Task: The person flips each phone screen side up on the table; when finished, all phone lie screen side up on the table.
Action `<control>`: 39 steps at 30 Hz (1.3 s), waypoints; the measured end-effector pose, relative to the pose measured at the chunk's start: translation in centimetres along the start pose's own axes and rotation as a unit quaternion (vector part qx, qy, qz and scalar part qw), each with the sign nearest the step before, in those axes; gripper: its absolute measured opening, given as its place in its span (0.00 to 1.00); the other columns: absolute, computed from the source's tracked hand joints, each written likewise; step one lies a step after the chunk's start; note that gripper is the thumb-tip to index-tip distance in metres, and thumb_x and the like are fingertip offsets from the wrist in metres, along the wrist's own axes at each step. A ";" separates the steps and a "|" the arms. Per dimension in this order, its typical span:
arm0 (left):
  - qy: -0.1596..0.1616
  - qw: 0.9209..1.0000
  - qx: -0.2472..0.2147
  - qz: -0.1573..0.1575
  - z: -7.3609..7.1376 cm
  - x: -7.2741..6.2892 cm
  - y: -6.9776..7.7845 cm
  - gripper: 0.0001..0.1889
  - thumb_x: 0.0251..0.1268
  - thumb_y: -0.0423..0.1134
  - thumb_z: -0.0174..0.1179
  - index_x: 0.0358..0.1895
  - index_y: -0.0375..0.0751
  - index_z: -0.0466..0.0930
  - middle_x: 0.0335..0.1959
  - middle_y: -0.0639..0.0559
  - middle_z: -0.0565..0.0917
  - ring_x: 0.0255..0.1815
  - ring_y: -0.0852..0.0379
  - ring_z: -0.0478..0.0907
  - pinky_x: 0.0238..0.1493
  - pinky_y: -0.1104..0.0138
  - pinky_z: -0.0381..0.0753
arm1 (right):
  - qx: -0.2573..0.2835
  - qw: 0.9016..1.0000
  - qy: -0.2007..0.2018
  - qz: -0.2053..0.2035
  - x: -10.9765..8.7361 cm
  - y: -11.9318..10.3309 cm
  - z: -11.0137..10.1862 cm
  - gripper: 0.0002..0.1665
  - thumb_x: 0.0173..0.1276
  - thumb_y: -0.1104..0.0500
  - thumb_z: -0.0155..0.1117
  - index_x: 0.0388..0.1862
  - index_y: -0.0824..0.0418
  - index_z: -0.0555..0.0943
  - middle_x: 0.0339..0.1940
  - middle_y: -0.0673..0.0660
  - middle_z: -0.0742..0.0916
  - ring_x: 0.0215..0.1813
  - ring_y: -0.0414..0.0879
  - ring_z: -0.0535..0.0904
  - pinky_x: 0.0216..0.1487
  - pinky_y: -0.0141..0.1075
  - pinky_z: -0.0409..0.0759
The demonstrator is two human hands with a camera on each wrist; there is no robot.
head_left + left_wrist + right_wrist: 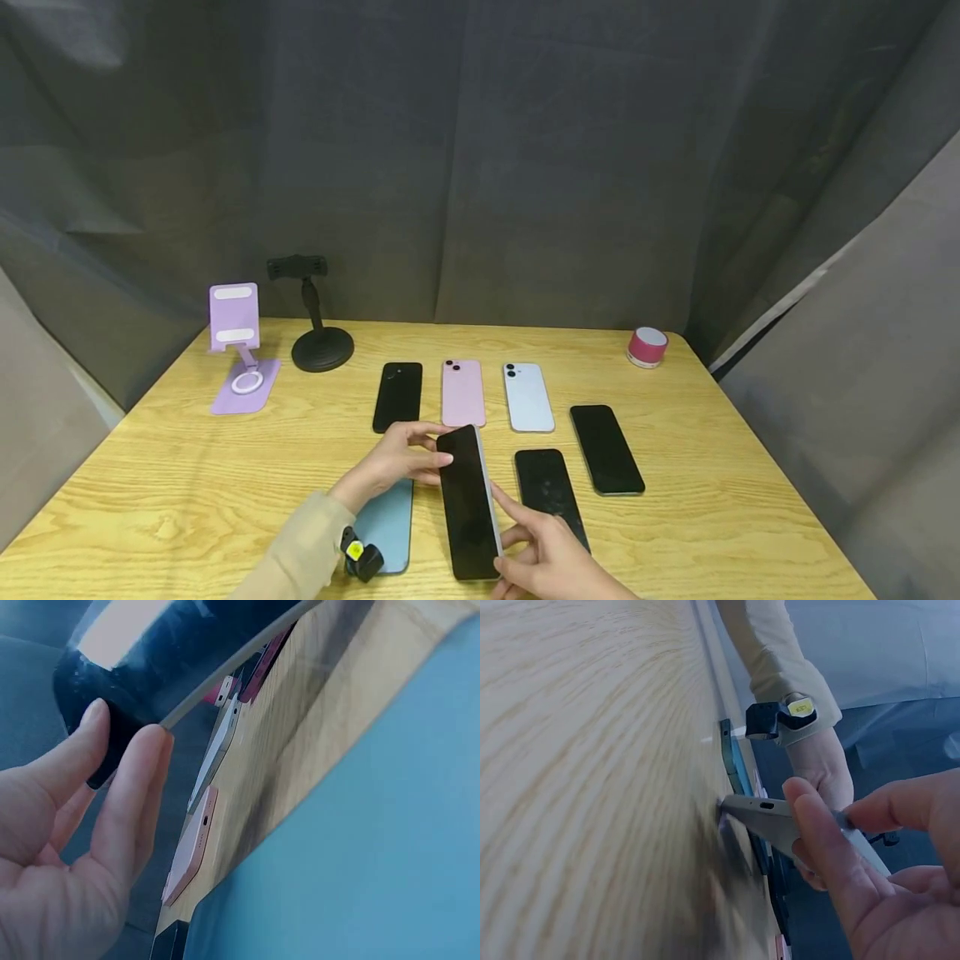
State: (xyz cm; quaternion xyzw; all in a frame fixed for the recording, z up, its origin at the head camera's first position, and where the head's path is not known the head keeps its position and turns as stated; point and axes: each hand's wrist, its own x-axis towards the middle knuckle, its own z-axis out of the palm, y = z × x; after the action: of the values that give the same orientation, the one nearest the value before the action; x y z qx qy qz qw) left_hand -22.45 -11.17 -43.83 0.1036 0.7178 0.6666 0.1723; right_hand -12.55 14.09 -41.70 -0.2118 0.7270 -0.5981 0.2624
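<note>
Both hands hold a smartphone (467, 508) with a dark screen and a pale silver edge, tilted above the front of the table. The left hand (401, 458) pinches its far end, thumb on the screen side, as the left wrist view also shows. At the near right corner, the right hand (551, 554) grips the edge; the right wrist view shows the phone's port end (765, 804) between thumb and fingers. Under the left forearm lies a light blue phone (386, 525), partly hidden. Beside the right hand lies a black phone (547, 483), its near end partly covered.
Behind the hands lie a black phone (397, 396), a pink phone (463, 396) and a white phone (529, 398). Another dark phone (606, 450) is at right. A purple stand (234, 315) and black stand (322, 350) stand back left; a pink cylinder (647, 347) back right.
</note>
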 end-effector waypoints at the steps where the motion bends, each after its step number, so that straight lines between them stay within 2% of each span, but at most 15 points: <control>1: 0.001 1.000 0.004 0.001 -0.1 0.0 0.0 0.26 0.57 0.28 0.66 0.60 0.28 0.73 0.32 0.47 0.72 0.26 0.56 0.83 0.33 0.59 0.87 | -0.004 1.000 0.001 0.002 0.0 0.1 0.0 0.46 0.65 0.66 0.62 0.78 0.58 0.51 0.44 0.62 0.84 0.31 0.50 0.87 0.32 0.36 0.86; 9: 0.006 1.000 0.023 0.003 -0.5 -0.2 0.2 0.24 0.57 0.28 0.66 0.58 0.27 0.75 0.32 0.47 0.73 0.23 0.57 0.83 0.31 0.61 0.87 | -0.045 0.999 0.007 -0.017 0.2 1.2 0.0 0.49 0.62 0.68 0.63 0.77 0.65 0.48 0.38 0.59 0.83 0.28 0.45 0.87 0.31 0.30 0.84; 13: 0.005 1.000 0.030 0.005 -0.5 -0.2 0.4 0.23 0.58 0.29 0.66 0.58 0.28 0.76 0.32 0.47 0.73 0.23 0.58 0.82 0.31 0.61 0.87 | -0.053 0.998 0.018 0.007 0.5 1.6 0.2 0.54 0.57 0.71 0.66 0.77 0.67 0.46 0.36 0.56 0.83 0.29 0.46 0.87 0.31 0.28 0.83; 17: 0.004 0.999 0.044 0.007 -0.4 -0.1 0.4 0.23 0.58 0.30 0.66 0.57 0.29 0.77 0.33 0.46 0.73 0.23 0.59 0.82 0.30 0.62 0.86 | -0.090 0.995 0.034 0.019 0.7 1.9 0.4 0.58 0.53 0.70 0.70 0.76 0.69 0.47 0.33 0.53 0.83 0.28 0.42 0.86 0.30 0.27 0.82; 21: 0.007 0.998 0.065 0.015 -0.2 -0.1 0.4 0.23 0.57 0.31 0.67 0.57 0.30 0.77 0.34 0.45 0.73 0.22 0.59 0.82 0.29 0.62 0.86 | -0.141 0.988 0.054 0.016 0.9 2.1 0.6 0.59 0.49 0.68 0.73 0.75 0.72 0.49 0.30 0.51 0.83 0.25 0.37 0.83 0.28 0.26 0.81; 30: 0.027 0.994 0.100 0.028 0.4 0.2 1.0 0.22 0.57 0.32 0.67 0.56 0.31 0.79 0.32 0.44 0.76 0.21 0.58 0.82 0.28 0.60 0.86 | -0.221 0.969 0.090 0.058 1.8 1.6 1.3 0.60 0.46 0.66 0.75 0.74 0.74 0.52 0.24 0.49 0.77 0.18 0.37 0.72 0.19 0.28 0.70; 36: 0.028 0.992 0.117 0.029 0.5 0.2 1.1 0.22 0.56 0.32 0.67 0.56 0.31 0.79 0.34 0.44 0.76 0.21 0.57 0.83 0.28 0.60 0.86 | -0.280 0.952 0.115 0.052 1.8 1.5 1.4 0.58 0.43 0.64 0.78 0.71 0.76 0.58 0.29 0.50 0.76 0.21 0.37 0.69 0.20 0.28 0.70; 39: 0.032 0.991 0.127 0.027 0.6 0.3 0.9 0.22 0.56 0.31 0.67 0.55 0.30 0.79 0.33 0.44 0.77 0.21 0.57 0.83 0.27 0.62 0.86 | -0.289 0.949 0.118 0.048 1.8 1.5 1.4 0.57 0.42 0.63 0.79 0.69 0.77 0.60 0.30 0.51 0.75 0.23 0.38 0.67 0.20 0.28 0.69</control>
State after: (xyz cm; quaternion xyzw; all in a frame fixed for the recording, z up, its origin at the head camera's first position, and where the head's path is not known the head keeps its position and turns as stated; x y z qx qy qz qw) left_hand -22.58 -10.40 -43.03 0.1229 0.7985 0.5777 0.1165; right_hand -12.98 12.19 -43.56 -0.1715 0.9038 -0.3697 0.1304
